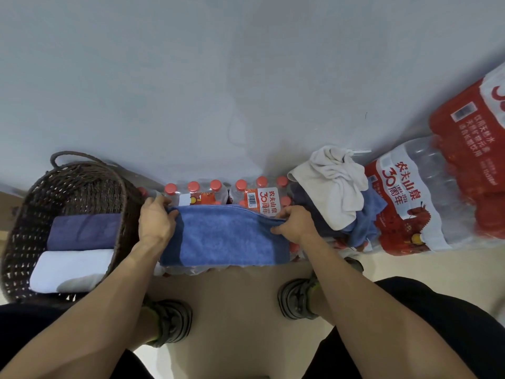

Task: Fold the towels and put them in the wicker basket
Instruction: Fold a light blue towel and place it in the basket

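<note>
The medium-blue terry towel [226,236] lies flat, folded to a rectangle, on the shrink-wrapped pack of red-capped water bottles [246,194]. The left hand [155,220] pinches the towel's far left corner; the right hand [296,224] pinches its far right corner. Left of the pack, the dark woven wicker basket [32,198] holds a folded navy towel [84,231] and a folded white towel [69,269]. Right of the pack, unfolded white and blue towels [336,187] form a heap.

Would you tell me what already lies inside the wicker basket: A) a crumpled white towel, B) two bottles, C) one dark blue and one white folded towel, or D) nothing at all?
C: inside the wicker basket lie a dark blue folded towel and a white folded towel, side by side.
</note>
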`<state>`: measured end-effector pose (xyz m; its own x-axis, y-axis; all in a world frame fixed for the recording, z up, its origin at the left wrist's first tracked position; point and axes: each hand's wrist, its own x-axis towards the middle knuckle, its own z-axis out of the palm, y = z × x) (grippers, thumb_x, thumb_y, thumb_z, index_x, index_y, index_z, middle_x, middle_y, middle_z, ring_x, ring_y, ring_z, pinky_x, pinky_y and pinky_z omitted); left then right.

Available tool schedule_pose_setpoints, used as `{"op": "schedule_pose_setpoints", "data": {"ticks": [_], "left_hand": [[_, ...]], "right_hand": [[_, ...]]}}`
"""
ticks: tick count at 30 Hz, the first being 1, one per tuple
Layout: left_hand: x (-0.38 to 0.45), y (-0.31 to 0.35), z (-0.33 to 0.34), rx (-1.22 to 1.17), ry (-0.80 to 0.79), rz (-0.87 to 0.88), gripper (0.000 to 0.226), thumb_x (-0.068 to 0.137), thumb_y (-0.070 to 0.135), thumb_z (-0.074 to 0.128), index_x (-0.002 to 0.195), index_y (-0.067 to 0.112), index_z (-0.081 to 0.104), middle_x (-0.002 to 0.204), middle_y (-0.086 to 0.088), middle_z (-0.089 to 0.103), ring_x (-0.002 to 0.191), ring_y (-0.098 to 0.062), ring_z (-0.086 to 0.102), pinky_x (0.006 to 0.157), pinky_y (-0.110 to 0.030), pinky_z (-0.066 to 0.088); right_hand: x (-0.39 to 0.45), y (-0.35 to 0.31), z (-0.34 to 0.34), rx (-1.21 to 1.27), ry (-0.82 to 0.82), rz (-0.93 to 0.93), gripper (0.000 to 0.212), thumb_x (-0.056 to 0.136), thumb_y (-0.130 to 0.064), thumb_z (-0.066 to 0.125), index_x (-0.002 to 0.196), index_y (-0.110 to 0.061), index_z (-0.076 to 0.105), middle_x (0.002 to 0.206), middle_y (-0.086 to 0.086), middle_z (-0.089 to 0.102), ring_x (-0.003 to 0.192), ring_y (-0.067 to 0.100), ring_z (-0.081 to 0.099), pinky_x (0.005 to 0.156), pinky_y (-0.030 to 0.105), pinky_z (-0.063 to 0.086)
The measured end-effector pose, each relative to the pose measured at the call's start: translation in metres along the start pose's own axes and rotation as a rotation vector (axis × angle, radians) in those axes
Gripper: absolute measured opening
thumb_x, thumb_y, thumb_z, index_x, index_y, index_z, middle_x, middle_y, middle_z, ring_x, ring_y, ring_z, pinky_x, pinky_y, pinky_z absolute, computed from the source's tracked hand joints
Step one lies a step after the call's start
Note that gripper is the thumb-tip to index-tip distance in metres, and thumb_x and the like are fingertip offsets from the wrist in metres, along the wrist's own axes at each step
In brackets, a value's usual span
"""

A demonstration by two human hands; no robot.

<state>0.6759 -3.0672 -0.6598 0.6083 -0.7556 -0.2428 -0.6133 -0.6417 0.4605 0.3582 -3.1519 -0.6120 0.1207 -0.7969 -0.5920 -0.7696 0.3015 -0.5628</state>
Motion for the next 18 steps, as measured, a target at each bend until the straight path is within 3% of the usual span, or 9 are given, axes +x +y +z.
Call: {"op": "schedule_pose_setpoints", "data": {"ticks": [5,10,13,15,18], "left_hand": [[-0.004,0.005,0.001,0.025,-0.006,0.020,0.015,0.091,0.020,0.065,0.104,0.014,0.068,0.106,-0.008,0.056,0.094,-0.028,0.059,0.088,-0.043,0.052],[-0.005,0.003,-0.003,-0.008,-0.030,0.022,0.010,0.092,0.018,0.062,0.100,0.013,0.064,0.105,-0.009,0.058,0.092,-0.028,0.059,0.088,-0.046,0.054],[-0.006,0.002,-0.005,-0.018,-0.031,0.022,0.010,0.092,0.016,0.062,0.101,0.012,0.063,0.104,-0.011,0.062,0.091,-0.030,0.061,0.087,-0.045,0.054],[-0.007,0.003,-0.006,-0.034,-0.041,-0.002,0.011,0.092,0.016,0.062,0.102,0.012,0.063,0.104,-0.012,0.063,0.093,-0.030,0.061,0.086,-0.043,0.053],[-0.008,0.005,-0.006,-0.050,-0.050,-0.023,0.011,0.092,0.017,0.062,0.103,0.013,0.063,0.106,-0.011,0.063,0.094,-0.029,0.061,0.084,-0.042,0.051]], "right_hand": [[-0.008,-0.003,0.010,-0.137,-0.053,-0.101,0.016,0.067,-0.023,0.085,0.073,-0.018,0.070,0.088,-0.008,0.068,0.091,0.010,0.061,0.061,0.017,0.047],[-0.015,-0.006,0.011,-0.134,-0.049,-0.153,0.020,0.066,-0.020,0.087,0.066,-0.023,0.068,0.080,-0.015,0.065,0.086,0.006,0.061,0.059,0.013,0.041],[-0.016,-0.004,0.009,-0.208,-0.078,-0.212,0.015,0.068,-0.007,0.084,0.069,-0.012,0.070,0.096,-0.004,0.068,0.102,0.013,0.060,0.075,0.021,0.048],[-0.016,-0.003,0.008,-0.221,-0.056,-0.192,0.016,0.075,0.004,0.071,0.073,-0.011,0.067,0.113,0.003,0.067,0.113,0.020,0.057,0.085,0.026,0.050],[-0.015,-0.001,0.007,-0.213,-0.018,-0.161,0.023,0.079,0.005,0.064,0.074,-0.017,0.065,0.112,0.004,0.070,0.113,0.022,0.060,0.089,0.031,0.053]]}}
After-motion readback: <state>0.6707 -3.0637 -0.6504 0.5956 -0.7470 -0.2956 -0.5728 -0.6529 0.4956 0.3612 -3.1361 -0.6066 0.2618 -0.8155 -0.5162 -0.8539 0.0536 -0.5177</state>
